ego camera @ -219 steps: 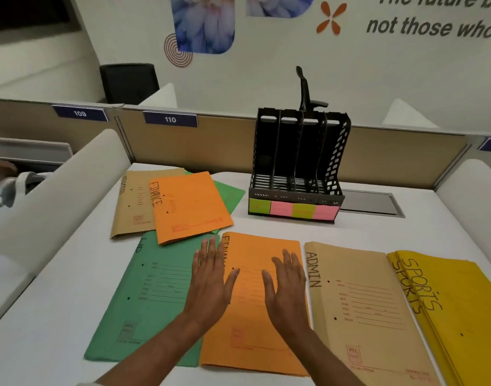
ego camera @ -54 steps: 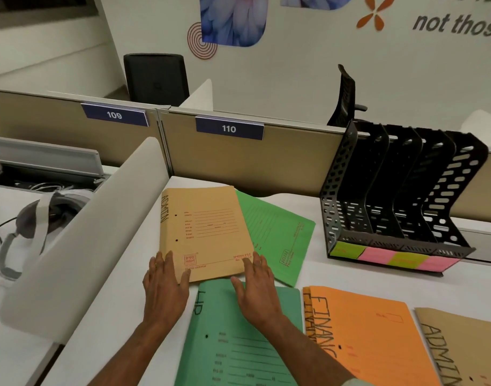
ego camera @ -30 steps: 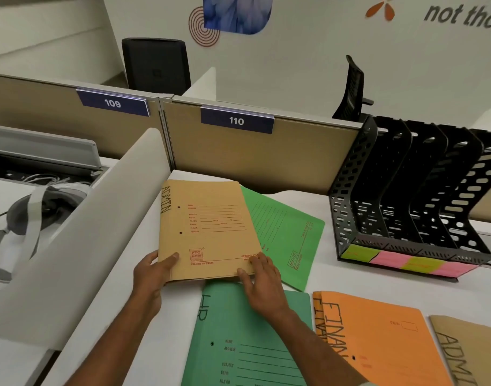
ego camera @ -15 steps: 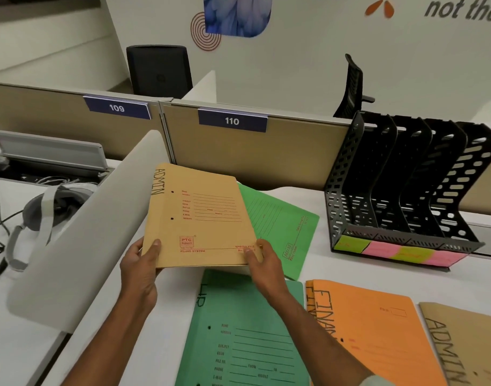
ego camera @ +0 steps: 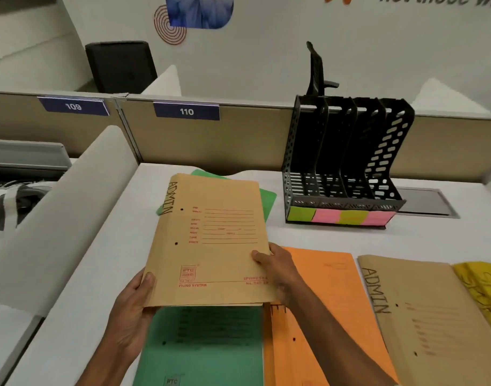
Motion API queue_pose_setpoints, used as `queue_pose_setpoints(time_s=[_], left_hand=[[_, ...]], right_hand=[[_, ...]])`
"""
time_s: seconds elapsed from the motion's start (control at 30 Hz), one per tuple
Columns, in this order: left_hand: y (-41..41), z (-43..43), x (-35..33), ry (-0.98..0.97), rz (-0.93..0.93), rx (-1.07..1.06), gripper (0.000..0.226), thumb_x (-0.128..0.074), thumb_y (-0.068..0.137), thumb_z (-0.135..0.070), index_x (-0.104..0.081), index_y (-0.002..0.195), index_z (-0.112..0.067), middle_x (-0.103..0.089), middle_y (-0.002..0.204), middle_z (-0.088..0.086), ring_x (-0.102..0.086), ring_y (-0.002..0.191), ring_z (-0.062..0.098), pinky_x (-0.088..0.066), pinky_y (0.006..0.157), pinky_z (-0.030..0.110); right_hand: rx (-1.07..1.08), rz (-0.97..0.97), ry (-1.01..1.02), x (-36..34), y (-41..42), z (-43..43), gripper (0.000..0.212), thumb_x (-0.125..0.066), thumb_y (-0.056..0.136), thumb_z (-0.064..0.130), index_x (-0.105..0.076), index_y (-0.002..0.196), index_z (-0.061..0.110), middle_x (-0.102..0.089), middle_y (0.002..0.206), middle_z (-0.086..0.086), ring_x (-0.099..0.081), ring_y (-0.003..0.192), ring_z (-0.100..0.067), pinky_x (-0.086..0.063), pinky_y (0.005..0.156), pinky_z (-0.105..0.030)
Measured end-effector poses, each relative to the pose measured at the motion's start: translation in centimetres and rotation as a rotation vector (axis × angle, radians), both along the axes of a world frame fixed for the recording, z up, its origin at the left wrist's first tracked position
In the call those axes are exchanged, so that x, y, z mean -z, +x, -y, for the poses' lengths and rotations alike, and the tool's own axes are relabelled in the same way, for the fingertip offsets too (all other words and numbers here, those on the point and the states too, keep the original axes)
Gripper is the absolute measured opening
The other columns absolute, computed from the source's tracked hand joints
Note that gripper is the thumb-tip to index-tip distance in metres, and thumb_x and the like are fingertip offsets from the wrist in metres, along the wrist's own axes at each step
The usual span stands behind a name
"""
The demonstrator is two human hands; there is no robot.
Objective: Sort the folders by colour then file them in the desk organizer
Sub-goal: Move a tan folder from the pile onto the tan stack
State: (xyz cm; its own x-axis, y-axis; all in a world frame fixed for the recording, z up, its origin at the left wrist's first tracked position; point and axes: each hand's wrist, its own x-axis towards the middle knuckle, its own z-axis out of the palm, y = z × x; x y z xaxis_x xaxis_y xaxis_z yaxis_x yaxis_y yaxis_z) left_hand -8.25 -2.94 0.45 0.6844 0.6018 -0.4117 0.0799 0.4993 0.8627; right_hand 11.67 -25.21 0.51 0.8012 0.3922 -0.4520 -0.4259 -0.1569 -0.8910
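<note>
Brown ADMIN folder [ego camera: 210,240] is held between the grips: left grip [ego camera: 133,310] clamps its lower-left corner, right grip [ego camera: 279,271] pinches its right edge.

White desk [ego camera: 336,240]: coloured folders [ego camera: 336,302], black organizer [ego camera: 311,140]

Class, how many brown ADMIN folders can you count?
2. First folder is gripped by left hand and right hand; second folder lies between the orange folder and yellow folder. Others may hide beneath.
</note>
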Motion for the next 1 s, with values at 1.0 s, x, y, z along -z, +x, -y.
queue_pose_setpoints(time_s=[1.0], left_hand=[[6.9,31.7,0.9,0.182,-0.195,0.625,0.031,-0.059,0.098,-0.033,-0.057,0.129,-0.031,-0.075,0.114,-0.005,-0.074,0.100,0.014,-0.061,0.085,0.038]], right_hand=[[0.361,0.149,-0.109,3.9,-6.2,37.0,0.059,-0.078,0.084,0.022,-0.055,0.138,0.028,-0.069,0.125,0.004,-0.066,0.114,-0.017,-0.055,0.097,-0.046]])
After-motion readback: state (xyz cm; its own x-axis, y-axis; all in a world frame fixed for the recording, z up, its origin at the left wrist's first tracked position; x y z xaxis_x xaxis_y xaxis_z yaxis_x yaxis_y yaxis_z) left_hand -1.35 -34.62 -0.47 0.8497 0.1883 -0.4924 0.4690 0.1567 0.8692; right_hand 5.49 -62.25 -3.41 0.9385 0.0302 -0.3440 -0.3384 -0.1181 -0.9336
